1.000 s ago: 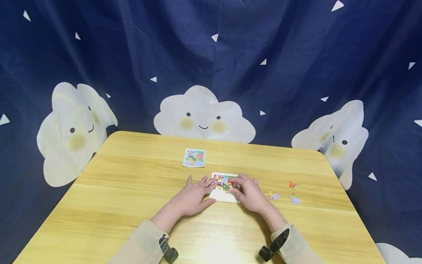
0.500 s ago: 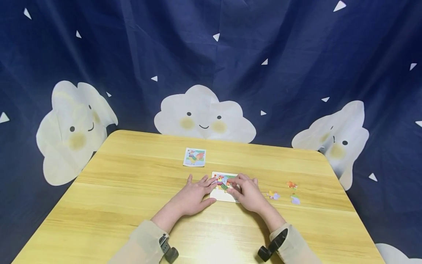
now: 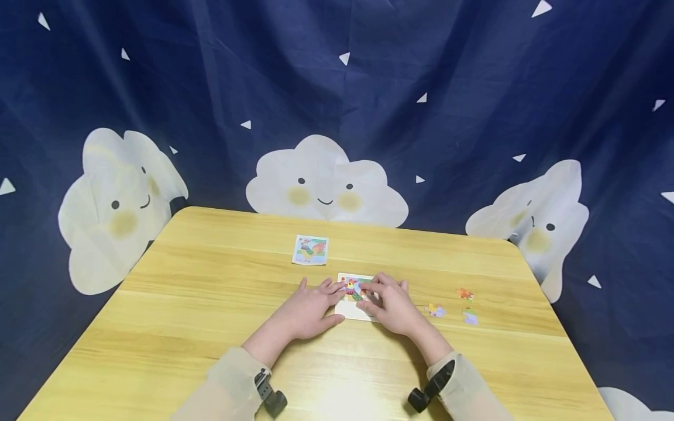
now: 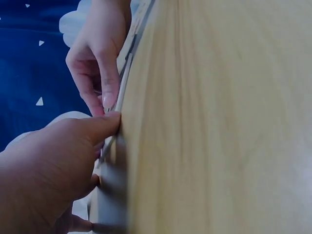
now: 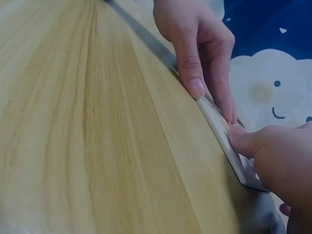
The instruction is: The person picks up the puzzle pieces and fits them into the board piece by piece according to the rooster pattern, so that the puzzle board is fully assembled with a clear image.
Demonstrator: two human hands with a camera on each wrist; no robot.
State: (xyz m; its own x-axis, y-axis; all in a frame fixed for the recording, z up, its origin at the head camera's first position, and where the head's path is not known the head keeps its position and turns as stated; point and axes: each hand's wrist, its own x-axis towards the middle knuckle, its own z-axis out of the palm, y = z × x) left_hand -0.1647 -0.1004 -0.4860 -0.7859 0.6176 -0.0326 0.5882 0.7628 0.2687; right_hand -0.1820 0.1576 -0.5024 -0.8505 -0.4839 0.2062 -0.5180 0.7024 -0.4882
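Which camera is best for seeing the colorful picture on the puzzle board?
The head view: it looks down on the puzzle board, so its colorful picture shows between the left hand and right hand. Both wrist views catch the board only edge-on, as a thin strip, with its picture hidden.
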